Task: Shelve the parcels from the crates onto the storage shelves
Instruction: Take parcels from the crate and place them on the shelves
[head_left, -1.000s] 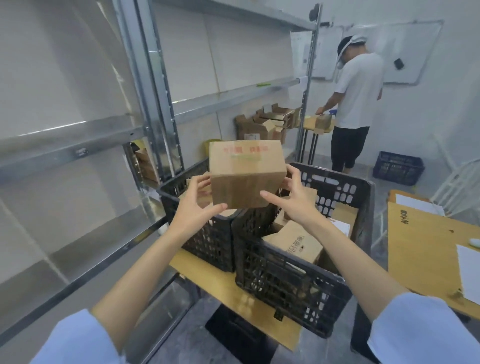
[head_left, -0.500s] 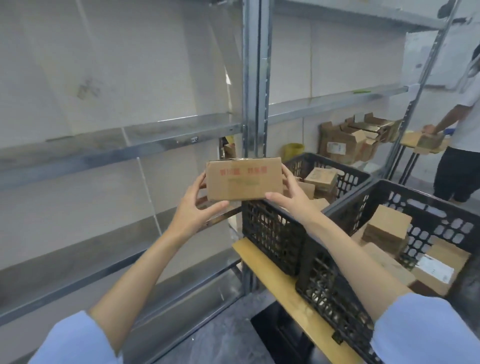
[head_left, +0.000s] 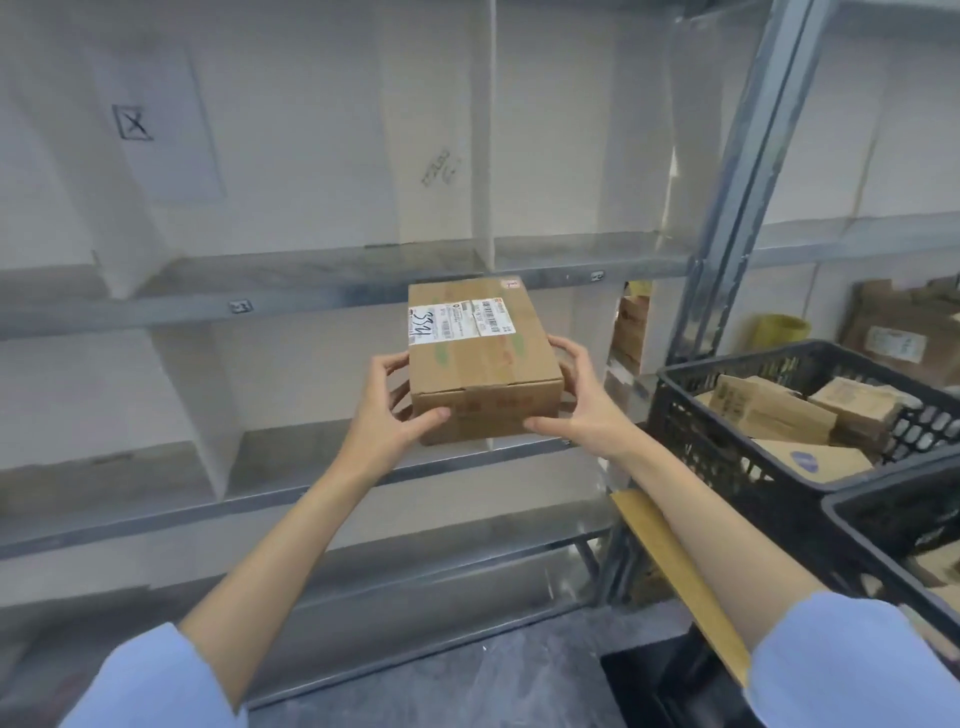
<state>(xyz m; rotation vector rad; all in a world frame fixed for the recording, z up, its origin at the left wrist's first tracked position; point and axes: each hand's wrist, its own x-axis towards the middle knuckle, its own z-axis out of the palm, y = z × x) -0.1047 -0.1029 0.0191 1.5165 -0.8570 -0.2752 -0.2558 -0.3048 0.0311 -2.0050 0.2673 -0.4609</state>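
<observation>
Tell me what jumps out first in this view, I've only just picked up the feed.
The cardboard parcel at centre frame stands out first, gripped on either side by the left hand and right hand, with a white shipping label on its top. Behind it run bare metal shelves. A black crate at right holds more parcels.

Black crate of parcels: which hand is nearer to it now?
Right. The right hand grips the held parcel's right side, close to the black crate; the left hand grips the parcel's left side, with the parcel between it and the crate.
</observation>
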